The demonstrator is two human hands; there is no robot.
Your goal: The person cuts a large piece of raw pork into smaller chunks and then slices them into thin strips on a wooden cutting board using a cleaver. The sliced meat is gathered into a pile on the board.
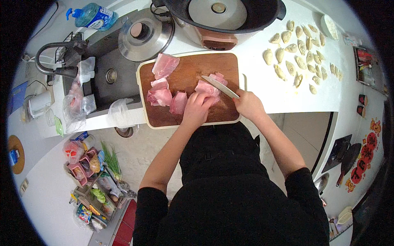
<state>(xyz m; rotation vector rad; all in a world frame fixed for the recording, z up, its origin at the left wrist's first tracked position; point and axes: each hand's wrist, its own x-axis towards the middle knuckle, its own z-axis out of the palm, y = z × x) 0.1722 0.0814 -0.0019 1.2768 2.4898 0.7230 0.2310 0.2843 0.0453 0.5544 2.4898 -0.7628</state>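
Note:
My right hand (249, 104) grips a kitchen knife (220, 87), its blade slanting across a piece of raw meat (207, 88) on the wooden cutting board (184, 72) with a pale rim. Thin cut pieces of meat (219, 78) lie beyond the blade. With bent fingers, my left hand (197, 107) presses on the near part of that same piece. Larger chunks of raw meat rest on the board's left side: one at the far edge (165, 65), one at the middle left (160, 94), and one (178, 102) just left of my left hand.
Left of the board is a dark sink (115, 77) with a metal pot lid (146, 37) over its corner. A large black pan (219, 15) stands behind. Many dumplings (291, 67) lie on the white counter at right. A plastic bag (120, 113) hangs at the sink's front edge.

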